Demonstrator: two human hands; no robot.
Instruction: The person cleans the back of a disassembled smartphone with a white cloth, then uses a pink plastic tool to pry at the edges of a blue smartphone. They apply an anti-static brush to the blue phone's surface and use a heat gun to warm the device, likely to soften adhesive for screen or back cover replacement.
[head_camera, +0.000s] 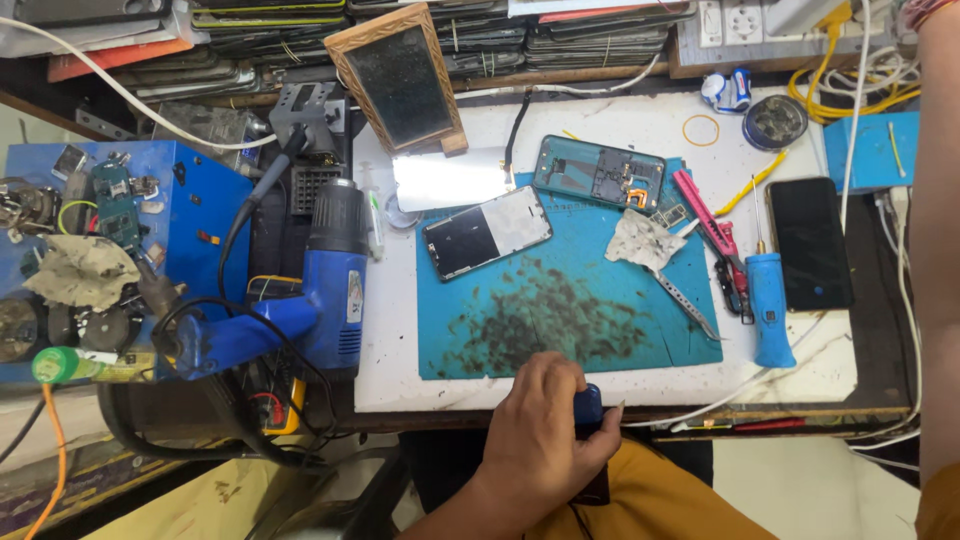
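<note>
Down at the near edge of the counter (400, 390), the left hand (545, 430) has its fingers (560, 375) curled tight around a small dark blue tool (588, 405), held just off the scraped, residue-strewn blue mat (560, 300). Beyond the fingers lie a phone screen (486, 232) and an opened phone frame (598, 172); this looks like a pause between scraping passes. Only the right forearm shows, so its fingers cannot be judged.
</note>
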